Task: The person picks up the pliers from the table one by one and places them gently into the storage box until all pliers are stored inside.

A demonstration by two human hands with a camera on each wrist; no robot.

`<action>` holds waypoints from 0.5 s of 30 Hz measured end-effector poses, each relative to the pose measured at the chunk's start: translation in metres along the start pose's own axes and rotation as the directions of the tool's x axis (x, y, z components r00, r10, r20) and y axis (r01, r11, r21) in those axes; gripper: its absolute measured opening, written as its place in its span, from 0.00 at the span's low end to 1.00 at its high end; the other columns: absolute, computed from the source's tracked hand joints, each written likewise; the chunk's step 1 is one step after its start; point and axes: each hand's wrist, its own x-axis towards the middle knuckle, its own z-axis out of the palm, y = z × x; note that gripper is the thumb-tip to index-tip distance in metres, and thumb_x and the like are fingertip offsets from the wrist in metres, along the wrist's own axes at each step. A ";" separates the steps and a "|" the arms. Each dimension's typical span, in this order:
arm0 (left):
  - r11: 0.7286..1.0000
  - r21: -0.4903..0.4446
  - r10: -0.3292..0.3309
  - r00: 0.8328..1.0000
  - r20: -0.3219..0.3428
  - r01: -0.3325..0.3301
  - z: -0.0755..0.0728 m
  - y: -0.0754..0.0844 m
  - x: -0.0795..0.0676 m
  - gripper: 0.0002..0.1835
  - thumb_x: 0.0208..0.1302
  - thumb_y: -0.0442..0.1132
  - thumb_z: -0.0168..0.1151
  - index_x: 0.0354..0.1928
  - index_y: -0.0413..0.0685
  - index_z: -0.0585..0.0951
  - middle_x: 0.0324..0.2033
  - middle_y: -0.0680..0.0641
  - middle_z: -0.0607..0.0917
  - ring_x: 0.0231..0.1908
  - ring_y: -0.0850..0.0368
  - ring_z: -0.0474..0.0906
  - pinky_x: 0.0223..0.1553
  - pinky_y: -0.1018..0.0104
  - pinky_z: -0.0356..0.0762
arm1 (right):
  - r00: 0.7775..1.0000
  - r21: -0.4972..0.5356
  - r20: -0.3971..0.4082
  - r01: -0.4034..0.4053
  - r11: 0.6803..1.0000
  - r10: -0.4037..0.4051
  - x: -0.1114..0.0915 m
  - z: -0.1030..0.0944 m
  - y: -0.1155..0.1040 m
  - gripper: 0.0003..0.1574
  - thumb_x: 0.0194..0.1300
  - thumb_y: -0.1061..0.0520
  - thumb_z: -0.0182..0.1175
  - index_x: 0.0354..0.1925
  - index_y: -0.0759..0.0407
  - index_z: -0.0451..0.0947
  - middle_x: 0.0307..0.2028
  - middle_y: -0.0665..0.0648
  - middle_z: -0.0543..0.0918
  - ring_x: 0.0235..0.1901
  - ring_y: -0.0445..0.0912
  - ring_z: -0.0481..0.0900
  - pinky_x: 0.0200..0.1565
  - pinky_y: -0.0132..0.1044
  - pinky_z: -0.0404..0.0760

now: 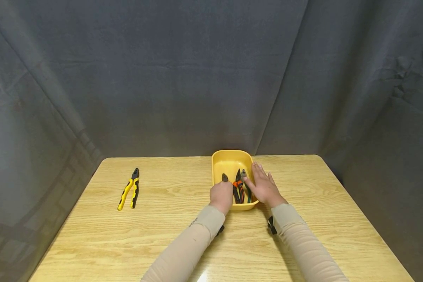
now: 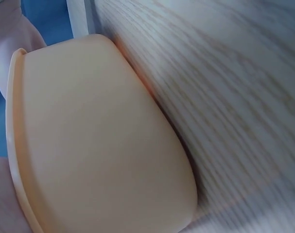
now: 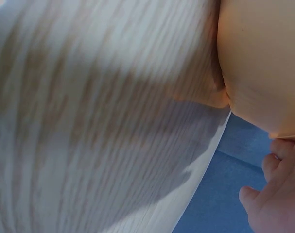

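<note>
A yellow plastic bin [image 1: 231,152] stands at the back of the table. My left hand [image 1: 221,196] reaches over its near left side and grips a pair of pliers [image 1: 225,177], of which just the dark head shows beyond the fist. My right hand [image 1: 266,188] rests at the bin's right rim with its fingers extended and the thumb over the inside. Between the hands lie pliers with orange-and-black handles [image 1: 238,186] and pliers with dark green handles [image 1: 248,192], both in the bin. The left wrist view shows the bin's outer wall [image 2: 98,136] up close.
Combination pliers with yellow-and-black handles [image 1: 128,190] lie on the left part of the wooden table [image 1: 176,227], handles slightly spread. A grey cloth [image 1: 169,78] hangs behind the table and along both sides.
</note>
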 end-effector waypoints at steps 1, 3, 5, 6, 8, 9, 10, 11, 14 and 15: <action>1.000 0.001 0.002 1.000 -0.005 -0.002 0.000 0.000 0.000 0.03 0.65 0.34 0.69 0.35 0.48 0.89 0.26 0.48 0.88 0.25 0.54 0.86 0.22 0.63 0.83 | 1.000 -0.003 0.002 0.000 1.000 0.000 0.000 0.000 0.000 0.50 0.80 0.33 0.36 0.80 0.66 0.37 0.80 0.66 0.43 0.78 0.61 0.41 0.74 0.64 0.39; 1.000 0.010 0.008 1.000 -0.018 -0.007 0.001 0.000 -0.001 0.03 0.66 0.35 0.69 0.35 0.48 0.89 0.25 0.49 0.88 0.24 0.55 0.85 0.21 0.63 0.83 | 1.000 -0.010 0.003 0.000 1.000 0.000 -0.001 -0.001 -0.001 0.52 0.79 0.30 0.33 0.80 0.66 0.37 0.80 0.66 0.43 0.78 0.61 0.41 0.74 0.64 0.40; 1.000 0.022 0.014 0.999 -0.037 -0.013 0.001 0.000 -0.002 0.03 0.65 0.35 0.69 0.34 0.49 0.89 0.24 0.49 0.88 0.24 0.56 0.85 0.20 0.64 0.82 | 1.000 -0.013 0.002 0.000 1.000 0.000 -0.001 -0.001 -0.001 0.53 0.79 0.29 0.32 0.80 0.66 0.37 0.80 0.66 0.43 0.78 0.61 0.41 0.74 0.64 0.40; 0.999 0.029 0.017 0.999 -0.048 -0.015 0.001 0.000 -0.002 0.03 0.65 0.35 0.69 0.34 0.49 0.89 0.24 0.49 0.88 0.23 0.56 0.85 0.20 0.65 0.82 | 1.000 -0.013 0.001 0.000 1.000 0.000 -0.002 -0.001 -0.001 0.53 0.79 0.29 0.32 0.80 0.66 0.37 0.79 0.66 0.44 0.78 0.61 0.41 0.74 0.64 0.40; 0.999 0.036 0.021 0.997 -0.069 -0.018 0.002 0.000 -0.003 0.04 0.65 0.35 0.69 0.33 0.49 0.89 0.23 0.50 0.87 0.22 0.57 0.85 0.19 0.65 0.82 | 1.000 -0.011 -0.003 0.001 1.000 -0.001 -0.001 -0.001 -0.002 0.52 0.79 0.30 0.33 0.80 0.66 0.37 0.79 0.66 0.44 0.78 0.62 0.41 0.74 0.64 0.40; 0.999 0.038 0.022 0.997 -0.079 -0.019 0.002 0.000 -0.003 0.04 0.65 0.35 0.69 0.32 0.49 0.89 0.22 0.50 0.87 0.22 0.57 0.84 0.19 0.65 0.82 | 1.000 -0.009 -0.002 0.001 1.000 -0.001 -0.001 -0.001 -0.002 0.51 0.80 0.32 0.34 0.80 0.66 0.37 0.79 0.67 0.44 0.78 0.62 0.41 0.74 0.64 0.40; 0.999 0.037 0.024 0.996 -0.087 -0.020 0.002 0.000 -0.004 0.04 0.65 0.35 0.69 0.32 0.49 0.89 0.22 0.50 0.87 0.22 0.57 0.84 0.19 0.65 0.81 | 1.000 -0.007 -0.001 0.000 1.000 0.000 -0.001 -0.001 -0.002 0.50 0.81 0.33 0.36 0.80 0.66 0.37 0.79 0.67 0.44 0.78 0.62 0.41 0.74 0.64 0.40; 0.999 0.036 0.024 0.995 -0.095 -0.021 0.002 0.000 -0.004 0.04 0.65 0.35 0.69 0.31 0.49 0.89 0.22 0.50 0.87 0.22 0.57 0.84 0.19 0.65 0.81 | 1.000 -0.005 0.000 -0.001 1.000 0.001 -0.001 -0.001 -0.001 0.49 0.81 0.35 0.37 0.80 0.67 0.38 0.79 0.67 0.44 0.78 0.62 0.41 0.74 0.64 0.40; 0.999 0.029 0.030 0.994 -0.107 -0.027 0.003 0.000 -0.005 0.04 0.65 0.35 0.69 0.31 0.48 0.88 0.22 0.50 0.87 0.21 0.58 0.84 0.19 0.66 0.81 | 1.000 -0.002 0.002 -0.002 1.000 0.002 -0.001 0.000 -0.001 0.48 0.81 0.37 0.39 0.80 0.67 0.38 0.79 0.67 0.43 0.78 0.62 0.40 0.74 0.65 0.39; 0.999 0.029 0.032 0.993 -0.109 -0.029 0.003 0.000 -0.005 0.04 0.65 0.35 0.69 0.32 0.47 0.88 0.22 0.50 0.87 0.21 0.58 0.84 0.19 0.67 0.81 | 1.000 0.000 0.003 -0.003 1.000 0.003 -0.001 0.000 -0.001 0.48 0.81 0.37 0.39 0.80 0.67 0.38 0.79 0.67 0.43 0.78 0.62 0.40 0.74 0.64 0.39</action>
